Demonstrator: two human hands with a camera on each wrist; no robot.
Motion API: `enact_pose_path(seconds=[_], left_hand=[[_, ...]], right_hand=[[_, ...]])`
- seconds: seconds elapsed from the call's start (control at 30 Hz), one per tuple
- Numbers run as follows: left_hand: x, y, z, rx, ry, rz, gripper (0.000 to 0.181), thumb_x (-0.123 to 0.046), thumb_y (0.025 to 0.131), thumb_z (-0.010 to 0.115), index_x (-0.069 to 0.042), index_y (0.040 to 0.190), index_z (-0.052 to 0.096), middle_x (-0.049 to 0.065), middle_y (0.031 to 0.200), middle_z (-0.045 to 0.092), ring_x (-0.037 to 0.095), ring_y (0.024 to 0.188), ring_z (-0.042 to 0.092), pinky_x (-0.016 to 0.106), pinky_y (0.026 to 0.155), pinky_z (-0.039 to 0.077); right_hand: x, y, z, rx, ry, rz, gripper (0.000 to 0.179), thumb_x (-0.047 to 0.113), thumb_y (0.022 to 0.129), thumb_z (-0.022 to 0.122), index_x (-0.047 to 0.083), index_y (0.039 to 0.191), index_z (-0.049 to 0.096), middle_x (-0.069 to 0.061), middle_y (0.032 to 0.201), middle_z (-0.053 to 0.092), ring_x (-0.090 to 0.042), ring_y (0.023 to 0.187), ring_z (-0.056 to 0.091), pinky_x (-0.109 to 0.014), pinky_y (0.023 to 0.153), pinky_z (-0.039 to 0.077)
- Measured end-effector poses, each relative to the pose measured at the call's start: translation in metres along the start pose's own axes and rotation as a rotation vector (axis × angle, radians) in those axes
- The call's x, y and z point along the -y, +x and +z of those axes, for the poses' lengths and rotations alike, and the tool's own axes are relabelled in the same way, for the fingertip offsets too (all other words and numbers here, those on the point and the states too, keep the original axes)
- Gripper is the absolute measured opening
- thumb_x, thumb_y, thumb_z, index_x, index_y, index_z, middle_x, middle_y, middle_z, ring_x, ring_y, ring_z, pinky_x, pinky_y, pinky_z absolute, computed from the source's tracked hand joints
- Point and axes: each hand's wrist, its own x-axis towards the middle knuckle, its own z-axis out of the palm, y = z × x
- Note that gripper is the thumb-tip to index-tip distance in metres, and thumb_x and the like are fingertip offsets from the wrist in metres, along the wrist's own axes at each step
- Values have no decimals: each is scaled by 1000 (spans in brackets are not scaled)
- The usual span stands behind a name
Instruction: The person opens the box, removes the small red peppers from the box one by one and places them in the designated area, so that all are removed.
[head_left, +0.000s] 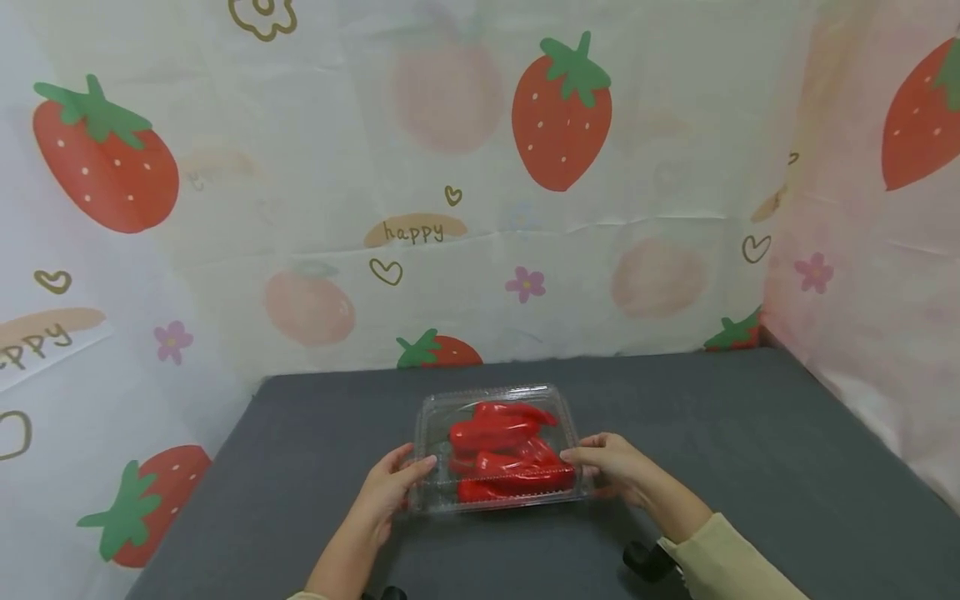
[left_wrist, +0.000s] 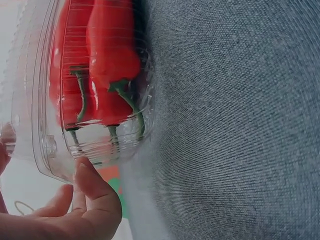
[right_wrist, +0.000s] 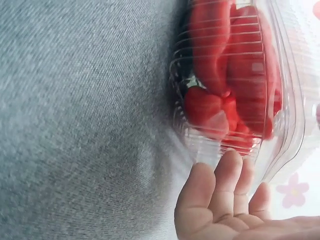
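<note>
A clear plastic clamshell box (head_left: 435, 421) is between my two hands, close over the grey cloth. Several shiny red peppers (head_left: 498, 433) lie inside it, and green stems show through the ribbed wall in the left wrist view. My left hand (head_left: 384, 490) grips the box's left side, thumb on the top edge and fingers lower down. On the opposite side my right hand (head_left: 621, 471) holds the box the same way, its thumb over the rim. The right wrist view shows the fingertips (right_wrist: 231, 160) at the box's end wall.
Grey cloth covers the table (head_left: 697, 425). A pale curtain (head_left: 465, 183) printed with strawberries, hearts and flowers hangs behind it and along both sides. Black wrist gear (head_left: 648, 560) sits by the right sleeve (head_left: 727, 562).
</note>
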Motion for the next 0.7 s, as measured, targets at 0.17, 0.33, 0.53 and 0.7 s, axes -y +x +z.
enact_pose_path(seconds=[0.17,0.33,0.53,0.7], left_hand=[[1,1,1,-13,-7,-2,74,-29,91,68,8,145,33,27,134,49,28,104,54,34,73,41],[0,2,0,-14,-8,-16,73,-28,91,68,11,143,34,27,132,49,32,109,52,40,78,41],[-3,3,-4,10,65,-45,70,-29,91,67,12,140,39,28,132,50,39,113,52,46,83,46],[-4,4,-7,33,146,-99,72,-41,91,66,12,136,45,27,132,50,44,116,51,50,86,47]], right_hand=[[2,-3,1,-28,-38,14,59,24,86,71,-11,124,45,-18,110,52,-28,93,53,-49,76,52],[6,-6,3,-38,-65,21,55,24,86,71,-10,122,47,-20,112,53,-32,99,54,-51,78,51],[9,-7,4,-24,-72,7,51,22,87,71,-10,120,48,-17,105,54,-29,92,54,-54,78,50],[6,-6,3,-18,-93,7,40,26,88,69,-4,108,54,-7,80,53,-18,71,52,-46,69,51]])
